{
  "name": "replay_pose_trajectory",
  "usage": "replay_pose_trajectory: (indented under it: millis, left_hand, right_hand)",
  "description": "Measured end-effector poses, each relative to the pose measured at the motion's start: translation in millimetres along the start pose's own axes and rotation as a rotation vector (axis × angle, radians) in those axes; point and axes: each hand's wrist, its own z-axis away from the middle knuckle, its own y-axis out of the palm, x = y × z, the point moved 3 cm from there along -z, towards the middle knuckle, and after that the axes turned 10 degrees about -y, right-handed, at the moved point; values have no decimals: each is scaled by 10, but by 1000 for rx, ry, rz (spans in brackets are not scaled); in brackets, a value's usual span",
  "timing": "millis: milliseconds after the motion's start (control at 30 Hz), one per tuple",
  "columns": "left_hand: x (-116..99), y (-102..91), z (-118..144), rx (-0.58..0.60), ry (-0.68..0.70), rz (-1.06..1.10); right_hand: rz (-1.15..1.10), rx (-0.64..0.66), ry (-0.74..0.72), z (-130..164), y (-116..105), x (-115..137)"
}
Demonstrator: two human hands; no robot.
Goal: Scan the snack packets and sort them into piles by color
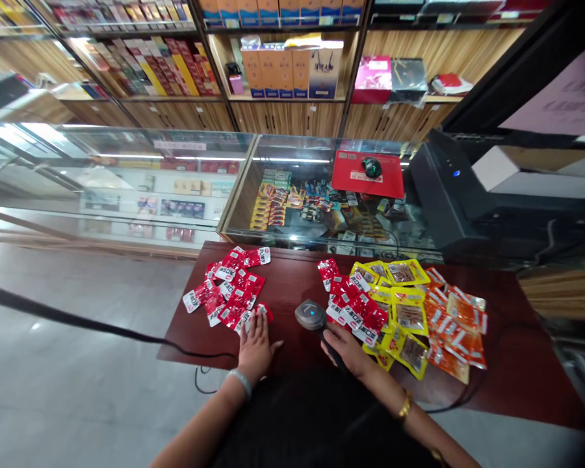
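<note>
Red snack packets point(229, 296) are being touched by the flat, spread-fingered left hand point(254, 344) on the counter point(292, 279); a grey barcode scanner point(311, 314) is being gripped by the clamped right hand point(344, 348), beside mixed packets point(409, 318).

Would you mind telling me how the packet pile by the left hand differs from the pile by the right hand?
The left pile is all red packets; the right pile mixes red, yellow and orange. The left pile is smaller and the left hand touches it; the right hand holds a barcode scanner. Both lie on the dark table.
</note>
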Motion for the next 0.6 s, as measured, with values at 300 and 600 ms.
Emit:
replay_pose_trajectory:
  millis: [300,600]
  left_hand:
    - [-457,-239,-283,132,385,154]
    - [-324,-504,-430,-135,-270,256]
  right_hand:
    - [-18,3,-24,13,-7,-79]
    - [-19,5,-47,30,-119,-145]
